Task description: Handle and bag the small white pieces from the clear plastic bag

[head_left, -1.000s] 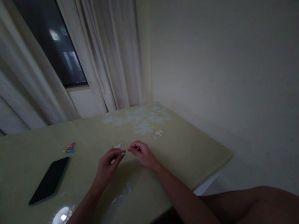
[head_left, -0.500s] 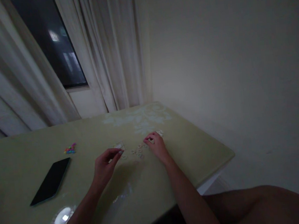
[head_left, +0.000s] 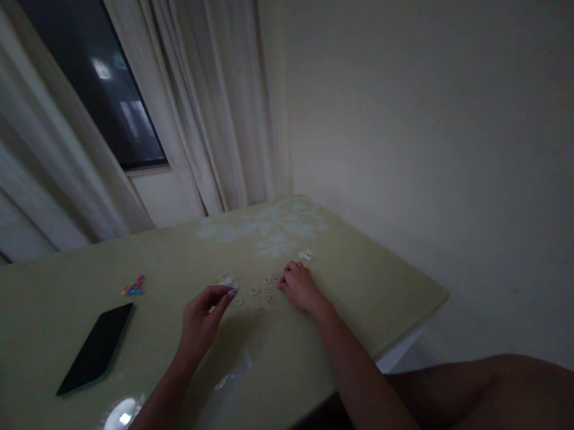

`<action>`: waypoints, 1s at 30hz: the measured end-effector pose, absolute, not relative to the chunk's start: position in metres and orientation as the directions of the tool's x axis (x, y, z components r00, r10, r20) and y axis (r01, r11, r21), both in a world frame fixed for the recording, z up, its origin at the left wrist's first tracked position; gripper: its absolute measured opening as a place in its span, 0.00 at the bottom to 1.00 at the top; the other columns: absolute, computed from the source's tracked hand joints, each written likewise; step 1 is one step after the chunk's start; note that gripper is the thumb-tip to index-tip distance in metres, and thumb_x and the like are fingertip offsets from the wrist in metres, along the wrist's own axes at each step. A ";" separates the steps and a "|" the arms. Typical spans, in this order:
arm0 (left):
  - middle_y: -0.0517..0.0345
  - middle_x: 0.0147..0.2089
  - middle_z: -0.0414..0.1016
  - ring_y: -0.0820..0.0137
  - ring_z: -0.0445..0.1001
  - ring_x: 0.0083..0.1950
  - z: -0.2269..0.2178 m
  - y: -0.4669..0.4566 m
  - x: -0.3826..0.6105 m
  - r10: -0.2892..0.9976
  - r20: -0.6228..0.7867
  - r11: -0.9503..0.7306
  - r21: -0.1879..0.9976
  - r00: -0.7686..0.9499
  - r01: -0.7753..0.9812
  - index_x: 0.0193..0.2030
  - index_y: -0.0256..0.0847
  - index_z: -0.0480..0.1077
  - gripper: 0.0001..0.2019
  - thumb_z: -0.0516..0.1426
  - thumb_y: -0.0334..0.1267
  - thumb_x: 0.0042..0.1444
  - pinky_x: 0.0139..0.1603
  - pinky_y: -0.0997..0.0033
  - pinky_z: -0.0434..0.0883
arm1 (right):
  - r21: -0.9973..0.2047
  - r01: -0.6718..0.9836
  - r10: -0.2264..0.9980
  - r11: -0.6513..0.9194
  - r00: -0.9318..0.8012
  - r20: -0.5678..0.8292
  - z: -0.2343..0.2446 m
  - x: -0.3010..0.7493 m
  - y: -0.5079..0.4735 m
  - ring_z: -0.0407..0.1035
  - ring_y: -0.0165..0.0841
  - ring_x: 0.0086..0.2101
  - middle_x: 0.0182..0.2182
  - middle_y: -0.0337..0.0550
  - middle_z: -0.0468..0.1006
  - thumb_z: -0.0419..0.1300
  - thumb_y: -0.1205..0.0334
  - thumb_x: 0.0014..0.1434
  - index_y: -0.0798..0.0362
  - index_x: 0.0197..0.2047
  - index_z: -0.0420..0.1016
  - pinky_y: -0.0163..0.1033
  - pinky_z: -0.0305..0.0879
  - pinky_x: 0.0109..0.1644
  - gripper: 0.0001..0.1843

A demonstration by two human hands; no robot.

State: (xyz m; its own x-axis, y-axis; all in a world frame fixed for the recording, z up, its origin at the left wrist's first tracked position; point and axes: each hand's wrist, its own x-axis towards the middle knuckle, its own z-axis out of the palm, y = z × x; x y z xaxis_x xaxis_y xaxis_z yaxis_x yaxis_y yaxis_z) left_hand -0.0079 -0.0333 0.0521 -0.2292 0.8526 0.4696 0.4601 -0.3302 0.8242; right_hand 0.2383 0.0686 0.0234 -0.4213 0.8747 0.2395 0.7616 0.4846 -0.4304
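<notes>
The right hand (head_left: 298, 287) bends its fingers down beside small rings (head_left: 267, 297), which lie inward from the table's (head_left: 373, 294) right edge; whether it grips any, I cannot tell. The left hand (head_left: 204, 314) pinches a small pale piece (head_left: 232, 293). The step looks like picking up 1 ring, which calls for a light fingertip pinch.

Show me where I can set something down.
Free: between the dark-screened device and the left hand; from the right forearm to the table's right corner. Crowded: between left hand and right hand, where small rings lie scattered.
</notes>
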 end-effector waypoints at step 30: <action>0.55 0.35 0.87 0.65 0.82 0.33 0.042 -0.033 0.003 0.870 0.477 -0.378 0.807 -0.122 0.454 0.39 0.45 0.85 0.09 0.66 0.45 0.56 0.35 0.70 0.76 | -0.925 -0.006 0.711 0.380 -0.638 0.296 0.034 0.192 0.043 0.71 0.34 0.44 0.44 0.42 0.73 0.61 0.48 0.71 0.51 0.39 0.78 0.37 0.67 0.50 0.16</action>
